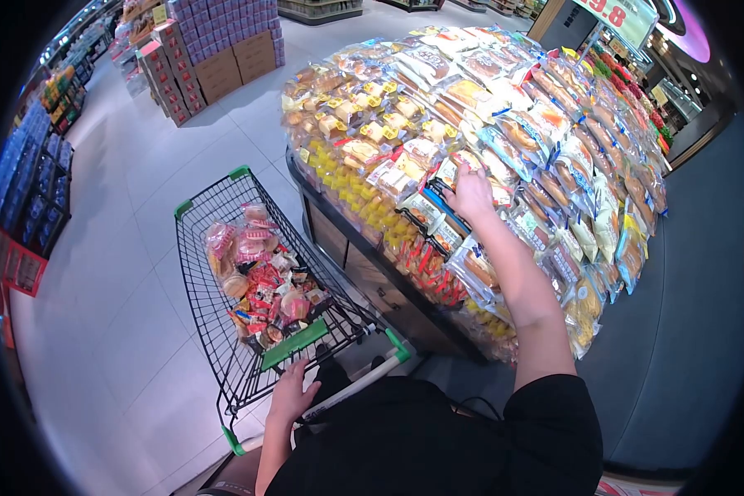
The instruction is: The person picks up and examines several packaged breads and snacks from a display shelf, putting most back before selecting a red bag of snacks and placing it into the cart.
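A large slanted display of packaged breads [463, 91] fills the centre and right. My right hand [472, 192] reaches over it and touches a bread package [448, 172] in the middle rows; how far its fingers close on the package is unclear. Below that hand are dark wire racks [430, 217] among the packages. My left hand [291, 395] is by the cart's handle [351, 388], fingers apart, holding nothing. The shopping cart [192, 273] has a green flap [295, 344] and holds a heap of wrapped breads and small packaged snacks [264, 281].
Stacked cartons [223, 70] stand at the upper left on the pale tiled floor [116, 331]. Shelves with blue packs [37, 174] line the left side, with a red crate [25, 269] by them. A price sign [616, 16] hangs at the upper right.
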Motion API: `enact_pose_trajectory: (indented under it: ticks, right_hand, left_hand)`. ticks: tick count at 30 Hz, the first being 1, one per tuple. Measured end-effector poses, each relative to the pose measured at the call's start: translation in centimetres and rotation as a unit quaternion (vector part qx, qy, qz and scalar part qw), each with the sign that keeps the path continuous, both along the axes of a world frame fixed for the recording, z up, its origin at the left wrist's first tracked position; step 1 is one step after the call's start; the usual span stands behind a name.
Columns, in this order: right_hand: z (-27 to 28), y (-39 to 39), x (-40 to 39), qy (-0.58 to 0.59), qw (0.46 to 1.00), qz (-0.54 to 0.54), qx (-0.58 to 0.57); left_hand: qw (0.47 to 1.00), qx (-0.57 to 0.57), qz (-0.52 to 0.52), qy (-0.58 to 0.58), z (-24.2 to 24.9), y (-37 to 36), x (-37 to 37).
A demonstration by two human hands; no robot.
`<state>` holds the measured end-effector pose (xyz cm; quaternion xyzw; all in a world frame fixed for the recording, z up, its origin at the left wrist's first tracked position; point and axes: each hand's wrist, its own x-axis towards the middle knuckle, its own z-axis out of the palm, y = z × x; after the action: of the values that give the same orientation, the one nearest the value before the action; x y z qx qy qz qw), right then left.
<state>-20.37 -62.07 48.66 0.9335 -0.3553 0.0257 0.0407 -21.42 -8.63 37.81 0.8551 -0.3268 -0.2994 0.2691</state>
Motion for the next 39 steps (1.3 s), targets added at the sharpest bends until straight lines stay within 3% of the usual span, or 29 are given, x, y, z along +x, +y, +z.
enact_pose_trajectory:
  ticks: [14, 16, 18, 21, 28, 30, 35, 39]
  right_hand:
    - [0.9, -0.2, -1.1, -0.030, 0.998, 0.024, -0.041]
    - [2.3, -0.5, -2.5, -0.083, 0.994, 0.055, -0.038]
    - [4.1, -0.7, -3.8, -0.079, 0.996, 0.019, -0.022]
    - [5.6, -2.8, -5.6, 0.057, 0.998, -0.027, 0.017]
    - [4.5, -5.2, -7.7, 0.067, 0.997, 0.017, 0.023]
    - [5.0, -5.3, -8.0, 0.016, 0.999, 0.018, 0.027]
    - [4.7, -5.3, -7.1, 0.028, 0.997, -0.053, -0.044]
    - [3.2, -5.1, -6.3, 0.044, 0.992, -0.027, -0.114]
  left_hand:
    - [0.999, 0.018, -0.029, -0.008, 0.2, -0.6, 0.0]
    - [0.999, 0.027, -0.036, -0.009, 0.0, -0.5, -0.1]
    - [0.999, 0.031, -0.039, -0.008, -0.6, -0.2, -0.2]
    - [0.999, 0.034, -0.040, 0.001, -0.4, -0.4, -0.2]
    - [0.998, 0.016, -0.060, -0.023, -0.3, -1.3, -0.3]
    - [0.998, 0.018, -0.060, -0.021, -0.2, -1.4, -0.3]
    - [0.997, 0.042, -0.066, -0.012, 0.0, -1.7, -0.4]
    - [0.997, 0.040, -0.072, -0.013, 0.1, -1.7, -0.4]
